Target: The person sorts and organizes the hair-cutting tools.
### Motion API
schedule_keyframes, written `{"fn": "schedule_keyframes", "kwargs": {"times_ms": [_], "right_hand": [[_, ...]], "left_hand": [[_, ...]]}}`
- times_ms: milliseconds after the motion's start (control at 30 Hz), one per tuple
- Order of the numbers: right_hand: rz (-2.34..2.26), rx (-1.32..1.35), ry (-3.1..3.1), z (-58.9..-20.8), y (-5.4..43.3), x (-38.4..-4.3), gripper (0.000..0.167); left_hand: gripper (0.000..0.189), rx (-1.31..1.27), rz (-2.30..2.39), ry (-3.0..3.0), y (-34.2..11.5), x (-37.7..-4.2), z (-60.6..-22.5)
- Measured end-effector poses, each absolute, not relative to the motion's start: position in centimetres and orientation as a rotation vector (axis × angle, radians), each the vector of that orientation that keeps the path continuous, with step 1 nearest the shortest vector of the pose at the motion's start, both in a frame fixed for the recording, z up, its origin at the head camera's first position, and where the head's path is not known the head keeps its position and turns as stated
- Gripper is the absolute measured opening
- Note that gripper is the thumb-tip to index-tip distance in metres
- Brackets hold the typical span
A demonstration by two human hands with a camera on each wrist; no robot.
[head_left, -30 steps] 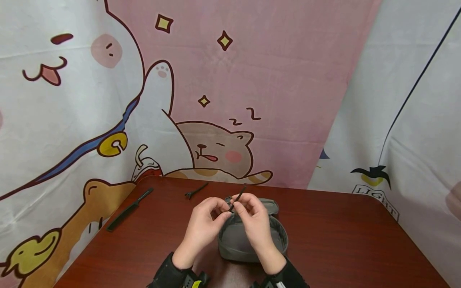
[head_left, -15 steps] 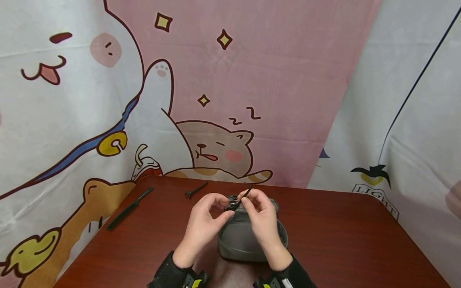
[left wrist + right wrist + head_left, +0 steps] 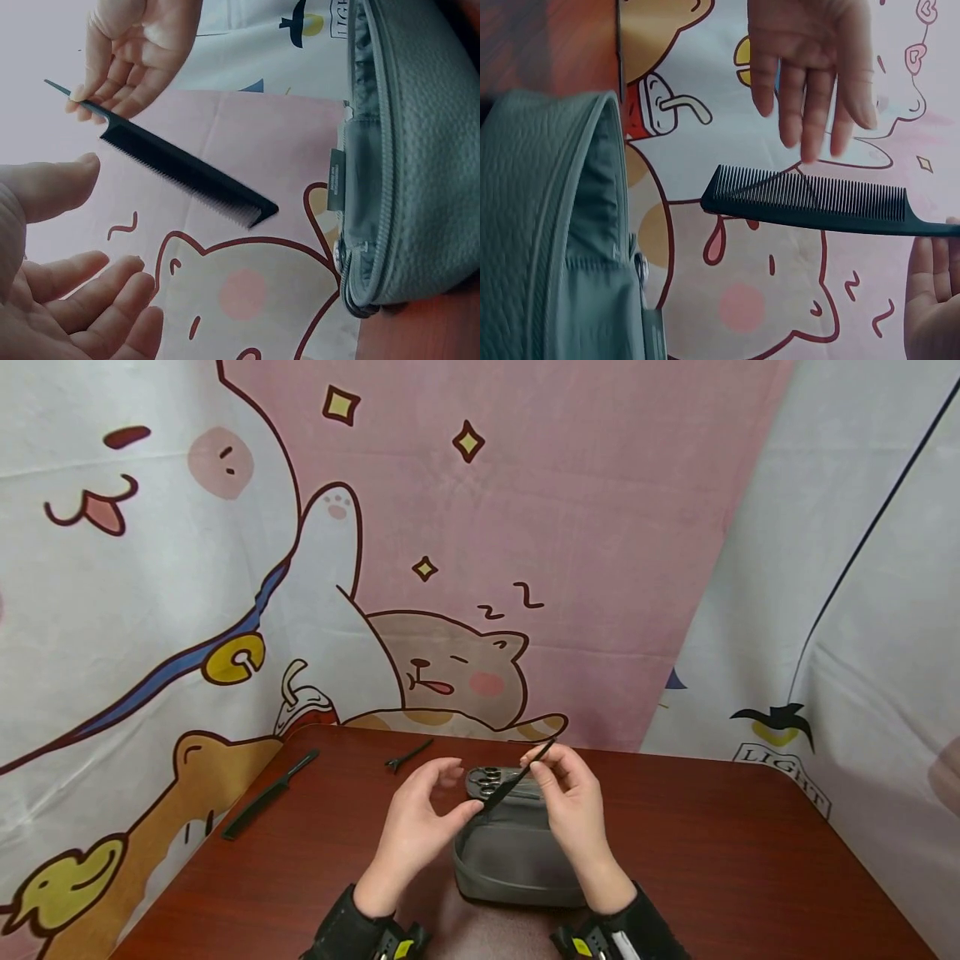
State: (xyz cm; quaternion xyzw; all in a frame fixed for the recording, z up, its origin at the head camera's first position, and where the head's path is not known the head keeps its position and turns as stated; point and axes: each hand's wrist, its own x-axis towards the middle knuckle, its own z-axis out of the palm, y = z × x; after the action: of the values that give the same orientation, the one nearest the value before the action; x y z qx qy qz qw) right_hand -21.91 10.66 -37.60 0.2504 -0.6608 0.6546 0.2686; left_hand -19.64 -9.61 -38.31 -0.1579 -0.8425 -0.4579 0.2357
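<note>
A black rat-tail comb (image 3: 510, 787) slants in the air over a grey zip case. My right hand (image 3: 576, 789) pinches the comb's thin tail; in the right wrist view the toothed part of the comb (image 3: 810, 217) stretches away from those fingers. My left hand (image 3: 420, 814) is at the comb's other end, thumb and fingers spread apart. From the left wrist, the left hand (image 3: 67, 262) shows empty, apart from the comb (image 3: 187, 166). Below both hands the case (image 3: 517, 877) stands with its lid folded back, and dark ring shapes (image 3: 489, 781) show at the lid.
On the brown table (image 3: 720, 860), a dark green comb with a long handle (image 3: 270, 797) lies at the left. Further back is a thin dark item with a forked end (image 3: 408, 757). A cartoon-printed cloth (image 3: 600, 527) hangs behind the table.
My right hand has moved right and drawn the comb along, so more of it shows. The left hand has let go of the comb and its fingers have spread.
</note>
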Motion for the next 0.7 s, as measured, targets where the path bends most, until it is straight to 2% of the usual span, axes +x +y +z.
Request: {"fn": "schedule_keyframes", "kwargs": {"times_ms": [700], "right_hand": [[1.553,0.775,-1.892,-37.1,13.4,-22.2,0.013]], "left_hand": [[0.055,-0.348,-1.069,-2.498,-11.0,-20.9,-40.8]]}}
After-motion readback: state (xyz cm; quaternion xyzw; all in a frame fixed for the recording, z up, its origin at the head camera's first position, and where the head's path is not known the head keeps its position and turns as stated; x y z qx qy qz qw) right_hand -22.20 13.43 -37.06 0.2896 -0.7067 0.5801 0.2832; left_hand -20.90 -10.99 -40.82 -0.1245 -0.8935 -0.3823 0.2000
